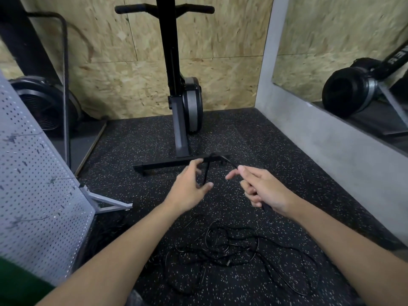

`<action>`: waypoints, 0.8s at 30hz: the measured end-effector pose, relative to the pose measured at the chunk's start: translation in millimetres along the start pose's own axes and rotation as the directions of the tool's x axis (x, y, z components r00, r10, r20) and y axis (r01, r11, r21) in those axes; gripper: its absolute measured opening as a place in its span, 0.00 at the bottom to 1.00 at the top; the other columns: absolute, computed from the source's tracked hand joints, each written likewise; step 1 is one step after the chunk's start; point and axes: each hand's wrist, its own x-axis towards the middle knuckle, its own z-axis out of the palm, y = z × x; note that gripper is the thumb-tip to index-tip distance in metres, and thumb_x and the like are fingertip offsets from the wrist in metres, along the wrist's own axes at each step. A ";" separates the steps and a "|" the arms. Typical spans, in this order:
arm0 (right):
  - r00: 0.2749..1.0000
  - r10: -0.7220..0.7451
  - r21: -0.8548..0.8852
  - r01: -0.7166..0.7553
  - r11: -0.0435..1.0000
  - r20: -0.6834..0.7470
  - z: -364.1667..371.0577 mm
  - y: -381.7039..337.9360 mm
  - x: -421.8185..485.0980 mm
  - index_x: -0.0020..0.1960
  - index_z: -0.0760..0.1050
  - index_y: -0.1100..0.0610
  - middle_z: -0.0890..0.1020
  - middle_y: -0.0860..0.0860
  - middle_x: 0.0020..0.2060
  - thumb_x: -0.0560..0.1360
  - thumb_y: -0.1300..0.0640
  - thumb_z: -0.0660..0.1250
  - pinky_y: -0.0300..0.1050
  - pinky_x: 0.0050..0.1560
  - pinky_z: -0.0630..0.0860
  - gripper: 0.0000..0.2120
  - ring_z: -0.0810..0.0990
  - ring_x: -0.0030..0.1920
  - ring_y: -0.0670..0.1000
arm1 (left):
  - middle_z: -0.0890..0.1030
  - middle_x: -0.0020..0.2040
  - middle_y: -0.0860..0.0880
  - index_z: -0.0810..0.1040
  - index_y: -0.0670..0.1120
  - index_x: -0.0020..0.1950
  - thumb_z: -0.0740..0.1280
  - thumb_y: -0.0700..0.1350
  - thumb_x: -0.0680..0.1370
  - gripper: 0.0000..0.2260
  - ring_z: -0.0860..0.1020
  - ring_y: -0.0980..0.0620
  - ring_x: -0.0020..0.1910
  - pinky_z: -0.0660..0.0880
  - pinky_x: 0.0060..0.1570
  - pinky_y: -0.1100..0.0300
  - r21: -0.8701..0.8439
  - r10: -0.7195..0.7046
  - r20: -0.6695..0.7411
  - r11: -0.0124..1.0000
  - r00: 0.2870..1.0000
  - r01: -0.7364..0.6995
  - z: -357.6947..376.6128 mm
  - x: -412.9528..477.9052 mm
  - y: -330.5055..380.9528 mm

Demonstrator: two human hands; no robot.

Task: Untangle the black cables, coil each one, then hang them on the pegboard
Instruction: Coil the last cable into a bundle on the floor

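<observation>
1. black cable (227, 159), a single strand, is lifted off the ground and arches between the person's two hands, which are stretched forward.
2. right hand (265, 188) has its fingers curled tight round the strand, which enters by the forefinger and leaves under the palm. this looks like the anchor grip, held firm so the rest can be drawn free.
3. left hand (192, 184) is cupped at the other side of the arch, with the strand passing between its curved fingers and thumb. blur means i cannot tell whether it pinches the strand or only guides it.
4. tangle (231, 250) of thin black cables lies on the speckled rubber floor (143, 140), below the hands and nearer the body. the strand is probably raised to show where it crosses the others, so this is early untangling, with nothing coiled.
5. pegboard (39, 184), grey and perforated, stands on a metal foot at the left, near the tangle. i see no cable hanging on it.
6. rowing machine (185, 107) stands upright against a chipboard wall beyond the hands.
</observation>
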 end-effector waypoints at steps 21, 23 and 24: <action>0.999 0.041 -0.392 -0.037 0.919 0.004 -1.5 9.5 -5.6 0.73 0.69 0.40 0.76 0.36 0.45 0.82 0.36 0.58 0.30 0.37 0.67 0.21 0.73 0.33 0.26 | 0.83 0.44 0.43 0.85 0.38 0.51 0.74 0.40 0.79 0.05 0.83 0.51 0.45 0.85 0.46 0.53 -0.883 -0.133 -0.090 0.468 0.987 -0.018 -3.9 7.8 45.8; 0.998 0.028 -0.412 -0.005 0.911 0.050 6.0 9.1 -3.6 0.70 0.72 0.44 0.79 0.39 0.47 0.83 0.40 0.59 0.26 0.33 0.69 0.18 0.74 0.32 0.26 | 0.83 0.42 0.45 0.85 0.38 0.51 0.74 0.40 0.78 0.06 0.83 0.51 0.44 0.85 0.46 0.54 -0.918 -0.153 -0.058 0.396 0.986 0.007 -4.0 7.3 47.1; 0.998 0.024 -0.427 0.001 0.904 0.052 9.1 9.3 -2.0 0.66 0.76 0.47 0.81 0.42 0.49 0.84 0.42 0.59 0.26 0.32 0.69 0.15 0.75 0.32 0.28 | 0.83 0.41 0.46 0.85 0.38 0.52 0.74 0.40 0.78 0.06 0.83 0.51 0.43 0.85 0.45 0.55 -0.928 -0.153 -0.045 0.372 0.987 0.015 -4.7 7.1 47.3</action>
